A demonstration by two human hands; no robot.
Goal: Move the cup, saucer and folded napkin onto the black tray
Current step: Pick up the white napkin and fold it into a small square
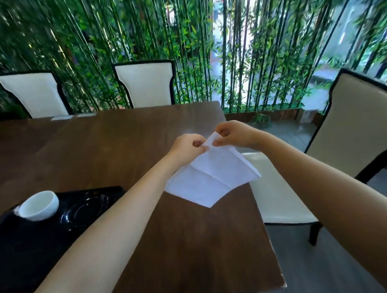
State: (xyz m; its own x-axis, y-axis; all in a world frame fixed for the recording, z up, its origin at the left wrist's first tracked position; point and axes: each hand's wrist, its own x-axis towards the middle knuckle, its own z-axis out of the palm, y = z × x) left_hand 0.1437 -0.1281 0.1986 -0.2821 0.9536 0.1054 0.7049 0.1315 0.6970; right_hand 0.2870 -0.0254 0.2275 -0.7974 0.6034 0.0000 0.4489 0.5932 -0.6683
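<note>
A white napkin [213,176] hangs partly unfolded above the right part of the wooden table [126,135]. My left hand [188,149] and my right hand [233,134] both pinch its upper corner, fingers close together. A white cup [40,205] stands on the black tray [23,251] at the lower left. Beside the cup, a black glossy saucer [85,210] lies on the tray. My left forearm crosses over the tray's right edge.
Two white chairs with black frames [145,84] stand behind the table's far edge. Another chair [360,123] stands at the right, its white seat [277,198] next to the table edge. Bamboo stems fill the background.
</note>
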